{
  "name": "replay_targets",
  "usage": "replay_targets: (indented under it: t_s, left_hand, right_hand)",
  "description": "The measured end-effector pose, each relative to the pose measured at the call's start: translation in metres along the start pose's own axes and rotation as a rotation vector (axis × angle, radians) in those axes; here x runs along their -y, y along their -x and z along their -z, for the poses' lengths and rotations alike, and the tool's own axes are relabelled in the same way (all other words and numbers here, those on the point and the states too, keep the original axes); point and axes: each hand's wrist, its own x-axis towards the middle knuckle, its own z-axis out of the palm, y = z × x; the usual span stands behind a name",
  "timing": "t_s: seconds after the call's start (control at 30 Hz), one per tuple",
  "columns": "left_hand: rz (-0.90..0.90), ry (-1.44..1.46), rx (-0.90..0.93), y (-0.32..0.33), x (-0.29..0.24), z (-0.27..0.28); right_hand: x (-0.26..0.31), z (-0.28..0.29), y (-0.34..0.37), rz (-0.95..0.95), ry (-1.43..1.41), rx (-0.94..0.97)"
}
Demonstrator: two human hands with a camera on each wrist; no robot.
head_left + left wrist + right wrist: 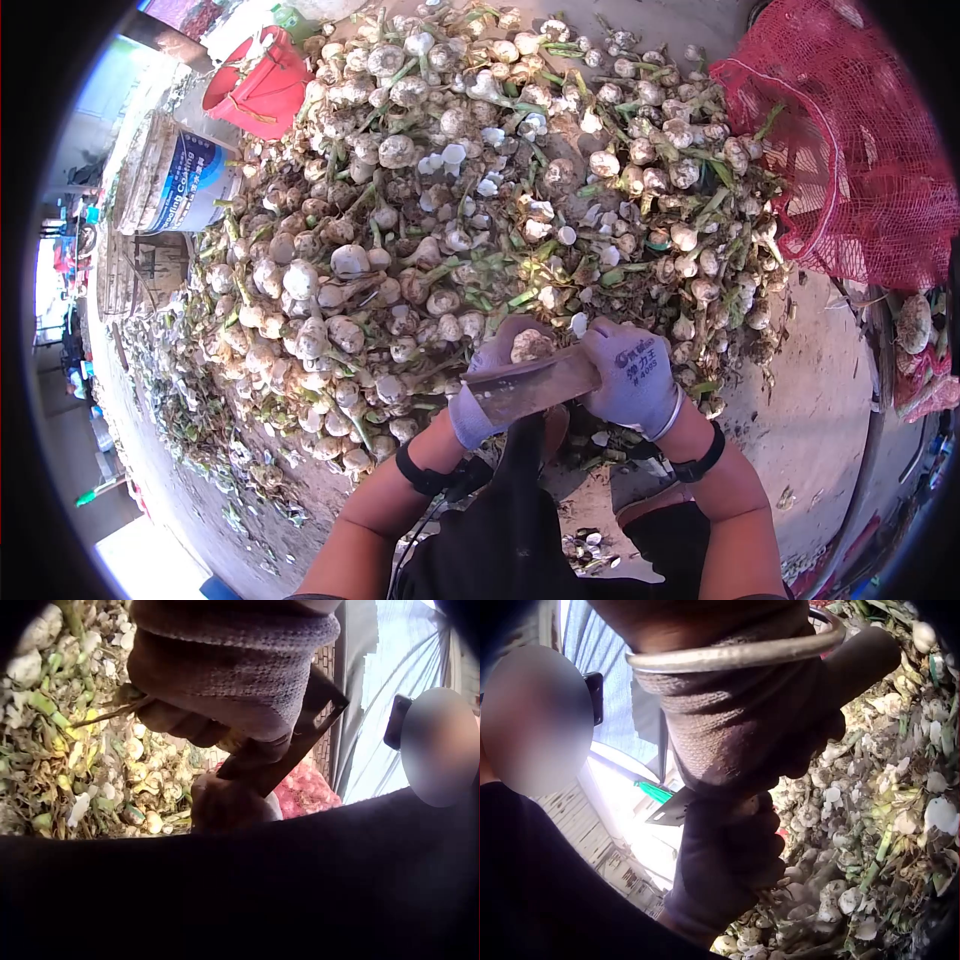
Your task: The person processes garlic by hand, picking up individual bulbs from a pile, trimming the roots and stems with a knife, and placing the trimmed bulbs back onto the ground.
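A broad garlic pile (390,215) is spreading across the floor, its bulbs mingling with green stalks and dry litter. A red mesh sack (860,160) is slumping against the pile's right edge, while a white bucket with a blue label (190,180) is standing by the pile's left edge and a red bucket (262,90) is leaning at its far left corner. At the pile's near edge, a person in pale gloves is bringing both hands together. The right hand (632,380) is gripping a broad-bladed knife (530,388), fingers curling around the handle, whose end is jutting out past the glove; the blade is reaching across to the left hand (492,356). That hand is holding a garlic bulb (531,346) above the pile's near edge, its fingers closing around the bulb; whether the blade is touching the bulb, the views are not making clear. Smaller still, white scraps (453,154) are dotting the pile's middle. The work is apparently running partway: some bulbs on the pile are showing flat, pale cut faces, yet many are bearing long stalks, so much is seemingly remaining; an exact count is not emerging.
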Motion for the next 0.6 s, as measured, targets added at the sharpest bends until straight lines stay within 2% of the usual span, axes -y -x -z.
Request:
replay_targets:
  t_s: [0.07,0.1,0.17,0.2,0.27,0.3,0.33,0.4,0.43,0.47,0.5,0.53,0.57,0.6]
  left_hand:
    - [0.071,-0.003,0.119,0.008,0.000,-0.001]
    - [0.073,0.001,0.124,0.012,-0.004,-0.002]
    - [0.742,0.822,0.093,0.008,-0.015,-0.002]
    - [0.741,0.821,0.096,0.007,-0.018,0.003]
    - [0.444,0.432,0.082,0.004,-0.018,0.016]
    - [0.064,-0.190,-0.050,-0.004,-0.012,0.019]
    - [0.071,-0.189,-0.040,-0.001,-0.009,0.017]
    - [0.355,-0.004,-0.236,-0.011,-0.002,0.012]
    - [0.491,0.730,-0.298,-0.012,-0.007,0.005]
    - [0.492,0.735,-0.299,-0.012,-0.012,0.007]
    - [0.409,0.971,-0.386,-0.011,-0.020,0.014]
    - [0.316,1.203,-0.471,-0.011,-0.028,0.024]
    - [0.206,1.256,-0.580,-0.012,-0.036,0.043]
    - [0.091,1.304,-0.685,-0.011,-0.036,0.066]
  right_hand:
    - [-0.012,-0.016,0.005,-0.006,-0.028,-0.015]
    - [-0.026,-0.033,0.006,-0.081,-0.016,-0.029]
    - [-0.060,-0.058,0.007,-0.274,-0.005,-0.110]
    - [-0.072,-0.062,0.012,-0.277,-0.005,-0.112]
    - [-0.090,-0.071,0.018,-0.587,-0.209,-0.257]
    - [-0.084,-0.083,0.019,-0.547,-0.454,-0.366]
    - [-0.073,-0.090,0.030,-0.557,-0.460,-0.361]
    - [-0.026,-0.074,0.016,-0.773,-1.390,-0.154]
    - [-0.013,-0.077,0.009,-0.664,-1.436,-0.048]
    - [-0.004,-0.080,0.005,-0.557,-1.479,0.064]
    - [-0.005,-0.090,-0.004,-0.559,-1.475,0.067]
    - [-0.015,-0.106,-0.020,-0.646,-1.450,0.071]
    - [-0.031,-0.117,-0.040,-0.726,-1.424,0.070]
    - [-0.050,-0.119,-0.067,-0.693,-1.233,-0.073]
